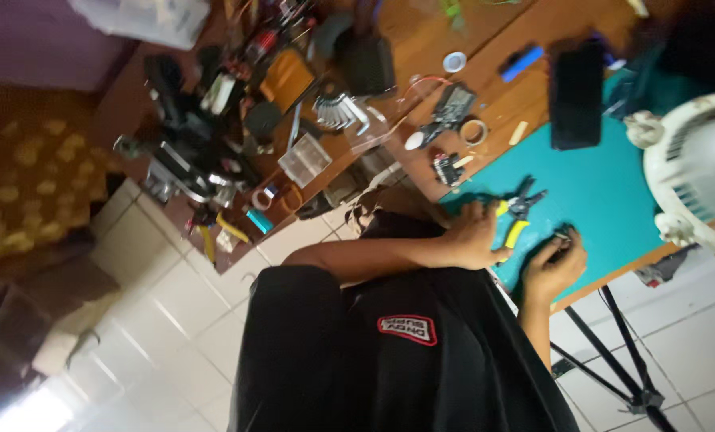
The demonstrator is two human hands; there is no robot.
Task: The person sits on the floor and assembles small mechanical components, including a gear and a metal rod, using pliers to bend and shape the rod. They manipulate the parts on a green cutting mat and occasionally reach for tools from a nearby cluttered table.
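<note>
A heap of tools & small parts (213, 152) is seen at the far left end of the wooden desk (421, 32), with a clear plastic compartment box (305, 158) lying near the desk's front edge & a set of metal hex keys (340, 110) just behind it. Further right, a roll of tape (474, 131) & a small circuit board (447, 168) are found on the bare wood, close to the left edge of the teal cutting mat (605, 184) that covers the desk's right part. One hand (476, 234) is laid on the mat's near-left corner, fingers spread & flat, touching the yellow-handled pliers (519, 213); the pliers are not gripped but rest on the mat, jaws pointed toward the desk's back edge. Which arm this is cannot be told for certain, as the view is tilted; it is taken as the left hand. The right hand (554, 264) is held at the desk's front edge, just right of the pliers, fingers curled shut around a small dark object (564, 238) whose kind is too blurred to tell. A black rectangular device (576, 94) lies at the mat's back edge, w/ a blue marker-like item (522, 62) beside it on the wood. A white fan (697, 172) stands at the desk's far right end.
</note>
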